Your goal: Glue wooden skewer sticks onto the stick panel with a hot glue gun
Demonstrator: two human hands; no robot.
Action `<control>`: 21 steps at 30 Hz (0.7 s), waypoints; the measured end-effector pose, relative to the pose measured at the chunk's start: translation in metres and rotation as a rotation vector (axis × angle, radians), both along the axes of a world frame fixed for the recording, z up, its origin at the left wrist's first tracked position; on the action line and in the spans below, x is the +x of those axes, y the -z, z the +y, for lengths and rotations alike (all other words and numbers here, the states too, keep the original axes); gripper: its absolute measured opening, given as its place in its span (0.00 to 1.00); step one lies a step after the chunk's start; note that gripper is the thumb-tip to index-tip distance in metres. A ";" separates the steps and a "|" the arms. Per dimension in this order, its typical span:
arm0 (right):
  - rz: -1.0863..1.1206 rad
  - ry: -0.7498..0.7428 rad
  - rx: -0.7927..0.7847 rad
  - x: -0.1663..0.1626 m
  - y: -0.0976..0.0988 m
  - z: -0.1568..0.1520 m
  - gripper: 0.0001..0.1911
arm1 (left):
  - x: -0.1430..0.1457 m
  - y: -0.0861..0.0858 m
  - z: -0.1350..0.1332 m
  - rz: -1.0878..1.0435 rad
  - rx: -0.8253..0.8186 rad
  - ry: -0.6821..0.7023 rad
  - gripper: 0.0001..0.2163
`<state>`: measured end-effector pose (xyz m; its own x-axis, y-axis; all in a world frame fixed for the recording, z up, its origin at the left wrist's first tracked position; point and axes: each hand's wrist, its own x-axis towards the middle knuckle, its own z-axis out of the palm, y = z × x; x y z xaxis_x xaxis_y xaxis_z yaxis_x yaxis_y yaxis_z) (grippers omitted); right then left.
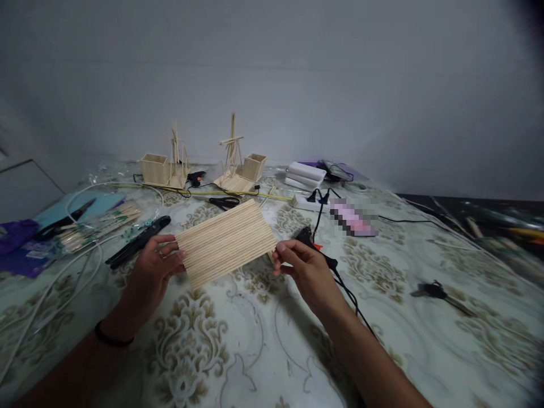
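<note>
A flat rectangular panel of pale wooden sticks (227,243), laid side by side, is held up and tilted above the patterned tablecloth. My left hand (155,266) grips its left end between thumb and fingers. At the right corner, my right hand (301,263) pinches the panel's edge. Just behind the right hand lies a black glue gun (312,241) with an orange part, partly hidden by that hand. Close to my left hand rests a black tool with long handles (140,241); its kind is hard to make out.
Two stick-built models with square boxes (155,169) (255,167) stand near the wall. Black scissors (224,202), a power strip (304,202), a pink pixelated item (352,218) and keys (436,290) lie around. Bagged sticks (97,229) and a white cable (100,255) are at left.
</note>
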<state>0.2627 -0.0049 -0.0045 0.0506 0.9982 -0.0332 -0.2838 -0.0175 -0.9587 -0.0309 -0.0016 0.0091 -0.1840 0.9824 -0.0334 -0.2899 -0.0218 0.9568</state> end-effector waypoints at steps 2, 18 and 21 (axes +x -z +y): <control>0.053 -0.032 -0.039 -0.001 -0.001 -0.001 0.21 | 0.001 0.000 0.000 0.012 -0.009 -0.027 0.22; 0.195 -0.029 0.015 0.002 -0.010 -0.003 0.20 | -0.003 0.001 -0.001 0.283 0.075 -0.096 0.18; 0.169 -0.031 0.024 0.000 -0.009 -0.003 0.19 | -0.002 -0.002 -0.002 0.267 0.066 -0.074 0.19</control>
